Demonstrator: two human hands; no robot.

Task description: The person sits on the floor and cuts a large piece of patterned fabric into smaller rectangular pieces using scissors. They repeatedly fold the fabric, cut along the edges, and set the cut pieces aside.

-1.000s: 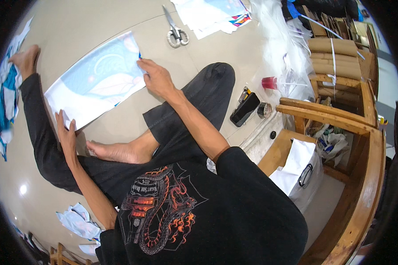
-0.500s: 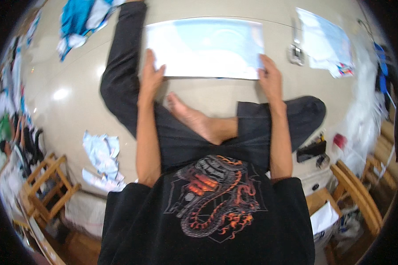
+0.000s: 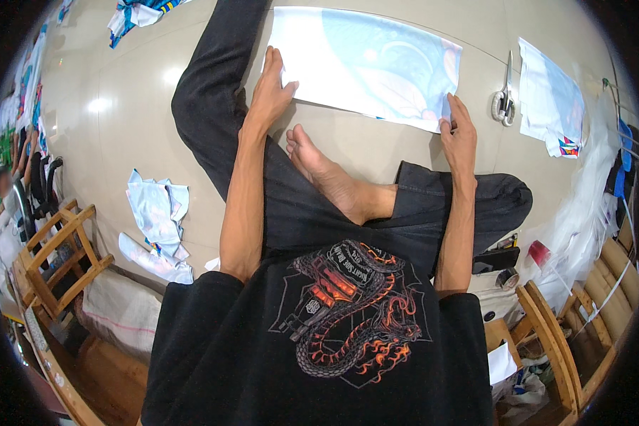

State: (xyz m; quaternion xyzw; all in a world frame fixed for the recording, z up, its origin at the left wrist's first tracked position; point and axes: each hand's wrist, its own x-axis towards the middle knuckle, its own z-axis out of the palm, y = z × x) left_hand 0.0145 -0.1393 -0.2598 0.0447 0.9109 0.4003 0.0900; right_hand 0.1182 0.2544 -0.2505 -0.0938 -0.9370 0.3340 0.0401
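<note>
A wide piece of printed fabric (image 3: 369, 64), white at its left and pale blue with leaf-like shapes, lies on the floor in front of my crossed legs. My left hand (image 3: 270, 89) rests at its lower left edge, fingers stretched out and thumb spread apart. At the lower right corner, my right hand (image 3: 459, 131) has the fabric's edge between thumb and fingers. Right of that hand lies a pair of scissors (image 3: 504, 103) with pale wrapped handles, blades pointing away from me. Beyond the scissors is a smaller stack of similar cut fabric (image 3: 547, 99) with a colourful corner.
Crumpled pale blue fabric scraps (image 3: 156, 209) lie to my left, near a wooden stool (image 3: 60, 255). Blue printed fabric (image 3: 138, 18) sits at the far left. Clear plastic sheeting (image 3: 571, 213), a dark case (image 3: 495, 260) and a wooden frame (image 3: 550, 334) are on the right.
The fabric has turned slightly, its right end now nearer me, and it lies flatter. Both hands moved with its edges. The whole view has also shifted.
</note>
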